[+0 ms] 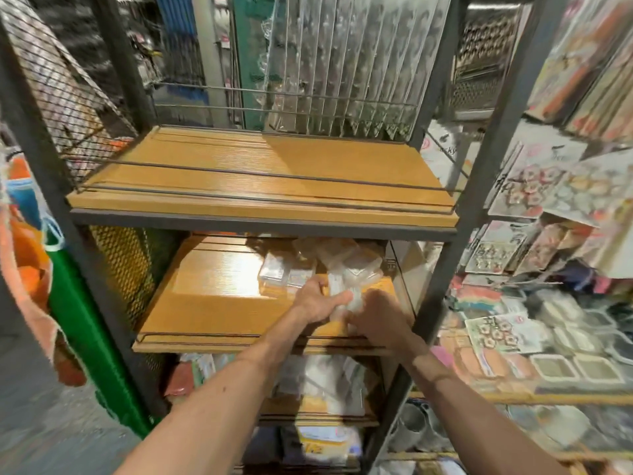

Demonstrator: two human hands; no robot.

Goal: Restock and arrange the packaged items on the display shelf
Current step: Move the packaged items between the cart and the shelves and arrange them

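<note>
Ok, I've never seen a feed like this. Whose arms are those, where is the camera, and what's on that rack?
There is no machine here: a person wears one camera on the head, looking down at both bare arms. The left hand and right hand meet around a clear plastic packet on the middle shelf of a metal rack. Behind them lies a small heap of similar clear packets. The top shelf holds nothing visible. The lower shelves hold more packaged goods. Motion blur hides the exact grip.
</note>
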